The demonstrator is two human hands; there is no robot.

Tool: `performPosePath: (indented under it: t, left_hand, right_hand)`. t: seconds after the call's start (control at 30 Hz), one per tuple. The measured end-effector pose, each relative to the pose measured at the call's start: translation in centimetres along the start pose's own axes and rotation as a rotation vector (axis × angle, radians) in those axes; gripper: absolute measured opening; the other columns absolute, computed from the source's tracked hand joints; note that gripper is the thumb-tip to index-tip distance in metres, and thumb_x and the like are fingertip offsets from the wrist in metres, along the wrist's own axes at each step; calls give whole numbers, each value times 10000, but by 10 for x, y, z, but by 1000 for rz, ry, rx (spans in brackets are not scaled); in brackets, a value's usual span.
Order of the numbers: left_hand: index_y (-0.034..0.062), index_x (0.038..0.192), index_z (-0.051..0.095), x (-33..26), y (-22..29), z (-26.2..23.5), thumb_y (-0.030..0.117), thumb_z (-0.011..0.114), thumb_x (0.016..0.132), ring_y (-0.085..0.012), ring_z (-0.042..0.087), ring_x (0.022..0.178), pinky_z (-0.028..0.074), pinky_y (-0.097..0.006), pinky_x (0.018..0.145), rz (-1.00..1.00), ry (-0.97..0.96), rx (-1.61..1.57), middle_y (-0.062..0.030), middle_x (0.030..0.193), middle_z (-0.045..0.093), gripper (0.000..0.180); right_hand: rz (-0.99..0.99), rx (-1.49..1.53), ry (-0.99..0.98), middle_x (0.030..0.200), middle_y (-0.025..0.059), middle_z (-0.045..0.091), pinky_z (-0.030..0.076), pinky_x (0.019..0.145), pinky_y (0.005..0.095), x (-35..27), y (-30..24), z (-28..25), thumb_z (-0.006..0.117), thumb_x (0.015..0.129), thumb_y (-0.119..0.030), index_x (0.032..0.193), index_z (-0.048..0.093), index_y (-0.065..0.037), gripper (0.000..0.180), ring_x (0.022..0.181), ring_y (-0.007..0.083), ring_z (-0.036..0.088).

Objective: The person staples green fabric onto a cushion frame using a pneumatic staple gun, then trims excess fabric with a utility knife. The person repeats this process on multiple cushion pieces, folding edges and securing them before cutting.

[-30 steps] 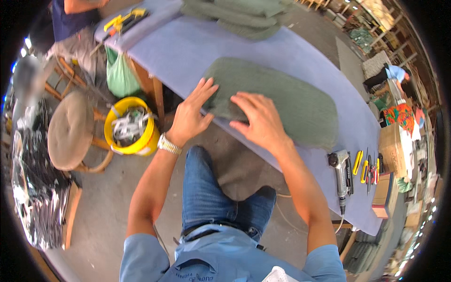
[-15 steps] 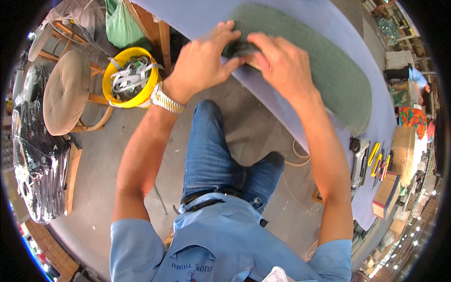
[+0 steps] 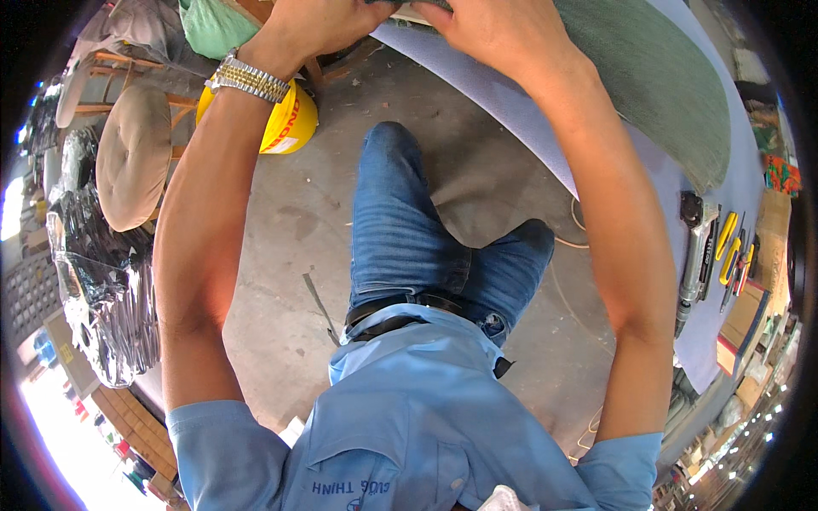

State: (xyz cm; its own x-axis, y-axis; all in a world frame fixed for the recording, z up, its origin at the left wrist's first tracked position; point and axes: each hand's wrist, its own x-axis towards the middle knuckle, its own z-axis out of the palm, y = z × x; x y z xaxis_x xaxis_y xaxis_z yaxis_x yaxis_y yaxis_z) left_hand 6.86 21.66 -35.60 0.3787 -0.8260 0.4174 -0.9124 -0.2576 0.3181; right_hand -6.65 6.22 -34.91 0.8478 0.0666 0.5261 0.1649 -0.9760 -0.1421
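Observation:
A long, rounded panel covered in green fabric (image 3: 673, 85) lies on the blue-lilac table top (image 3: 503, 111). At the top edge of the view, my left hand (image 3: 319, 30) is at the panel's near end, its thumb pointing inward and its other fingers cut off. Beside it, my right hand (image 3: 503, 34) bends over the same edge, thumb toward the left one. Both hands seem closed on the green fabric there, with a pale strip of the panel's underside between the thumbs. A metal watch (image 3: 251, 78) circles my left wrist.
On the table's right part lie a stapler-like metal tool (image 3: 694, 255), yellow-handled cutters (image 3: 728, 255) and a box (image 3: 741, 328). At left stand a yellow bucket (image 3: 294, 123), a round beige cushioned stool (image 3: 135, 157) and a plastic-wrapped bundle (image 3: 106, 298). A green bag (image 3: 213, 30) hangs behind.
My view has tilted lower, so both hands now sit at the top edge with fingertips out of sight. The hands stay close together at the panel's end.

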Motion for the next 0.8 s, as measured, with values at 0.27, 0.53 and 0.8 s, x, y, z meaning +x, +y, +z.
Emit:
performPosePath:
  t: [0.27,0.53,0.8]
  left_hand:
    - [11,1047,713,3,-9,-5,153,738,778,-384,714,836,558,-423,759,-107,-28,-76,-205,881,730,305]
    - [-18,1082,705,-9,-12,-7,157,756,801,-308,738,863,578,-391,817,-81,39,-168,-185,956,757,335]
    - [-41,1047,668,-9,-10,3,135,741,839,-230,701,793,562,-354,752,-249,69,-266,-164,865,724,282]
  right_hand:
    - [-36,-77,6,966,134,723,565,785,488,16,2,14,655,906,-178,1004,646,-53,159,935,362,706]
    - [-73,-65,67,924,128,736,569,738,489,18,7,19,680,902,-242,972,664,-97,161,875,359,719]
    - [-145,-79,17,887,150,732,570,733,478,30,10,12,686,898,-261,961,705,-56,216,867,362,718]
